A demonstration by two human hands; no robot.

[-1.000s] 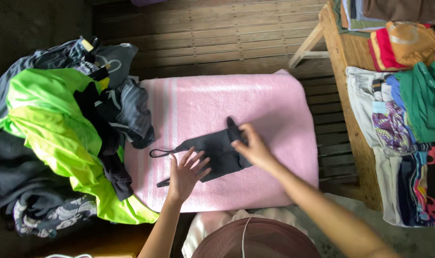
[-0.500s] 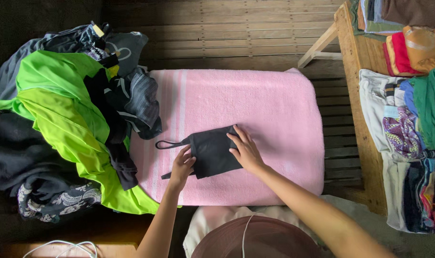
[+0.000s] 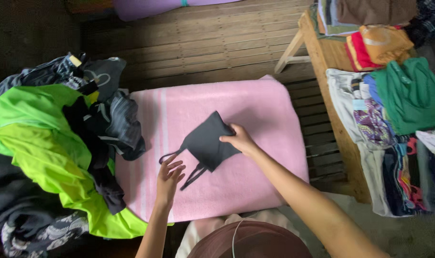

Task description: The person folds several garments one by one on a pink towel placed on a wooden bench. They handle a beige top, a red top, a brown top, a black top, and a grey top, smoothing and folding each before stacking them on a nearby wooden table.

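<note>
Now the right hand (image 3: 237,140) pinches the dark top (image 3: 207,142) by its edge — lifted slightly off the pink towel (image 3: 255,114). Below-left of that grip, the left hand (image 3: 168,176) hovers open-fingered beside the dangling straps (image 3: 191,176).

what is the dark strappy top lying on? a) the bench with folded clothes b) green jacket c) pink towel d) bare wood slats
c: the dark top lies on the pink towel, with the right hand on its edge and the left hand by its straps.
</note>
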